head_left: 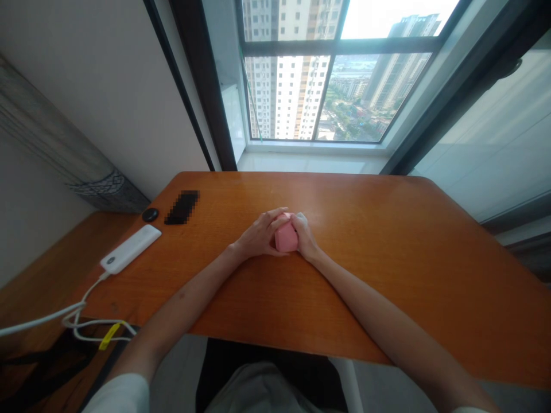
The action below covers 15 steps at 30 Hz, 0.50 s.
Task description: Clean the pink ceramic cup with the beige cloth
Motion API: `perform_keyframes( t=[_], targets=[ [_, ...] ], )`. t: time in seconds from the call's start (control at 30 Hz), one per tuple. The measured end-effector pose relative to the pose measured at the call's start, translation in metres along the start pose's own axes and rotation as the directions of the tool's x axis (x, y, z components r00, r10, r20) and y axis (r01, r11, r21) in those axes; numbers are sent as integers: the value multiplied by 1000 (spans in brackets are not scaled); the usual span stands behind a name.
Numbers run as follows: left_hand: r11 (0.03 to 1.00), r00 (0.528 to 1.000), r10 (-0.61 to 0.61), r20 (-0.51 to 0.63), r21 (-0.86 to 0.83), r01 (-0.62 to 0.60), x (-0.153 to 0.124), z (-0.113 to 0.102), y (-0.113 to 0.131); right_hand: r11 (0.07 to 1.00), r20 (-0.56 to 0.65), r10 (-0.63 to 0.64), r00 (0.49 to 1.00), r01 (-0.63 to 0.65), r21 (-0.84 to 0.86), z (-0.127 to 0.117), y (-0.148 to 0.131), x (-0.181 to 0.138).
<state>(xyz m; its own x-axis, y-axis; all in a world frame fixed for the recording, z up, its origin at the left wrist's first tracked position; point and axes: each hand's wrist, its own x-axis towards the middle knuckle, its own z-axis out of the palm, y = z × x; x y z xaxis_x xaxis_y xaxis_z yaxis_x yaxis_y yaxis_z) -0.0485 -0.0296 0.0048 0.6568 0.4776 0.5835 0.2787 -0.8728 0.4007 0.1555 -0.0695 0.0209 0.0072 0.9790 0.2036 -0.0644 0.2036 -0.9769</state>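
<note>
A pink block [286, 238] is held at the middle of the desk [387, 269] between both hands: the left hand [260, 235] is curled over its top and side, the right hand [305, 236] is closed against its other side

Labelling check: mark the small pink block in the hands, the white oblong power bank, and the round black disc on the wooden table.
small pink block [286, 237], head view, its front face between the hands.
white oblong power bank [131, 248], head view, middle of its top.
round black disc [150, 214], head view, its centre.
</note>
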Motion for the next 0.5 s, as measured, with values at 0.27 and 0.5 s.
perform_keyframes(
  t=[0.27, 0.5],
  targets=[
    [866, 945, -327, 9, -397, 303, 5, 9, 13, 1000, 71, -19, 997, 20, -17, -4, 0, -5],
    [954, 988, -135, -76, -278, 109, -2, 12, -2, 1000, 76, -3, 997, 1, 21, -4, 1, -4]
  ],
)
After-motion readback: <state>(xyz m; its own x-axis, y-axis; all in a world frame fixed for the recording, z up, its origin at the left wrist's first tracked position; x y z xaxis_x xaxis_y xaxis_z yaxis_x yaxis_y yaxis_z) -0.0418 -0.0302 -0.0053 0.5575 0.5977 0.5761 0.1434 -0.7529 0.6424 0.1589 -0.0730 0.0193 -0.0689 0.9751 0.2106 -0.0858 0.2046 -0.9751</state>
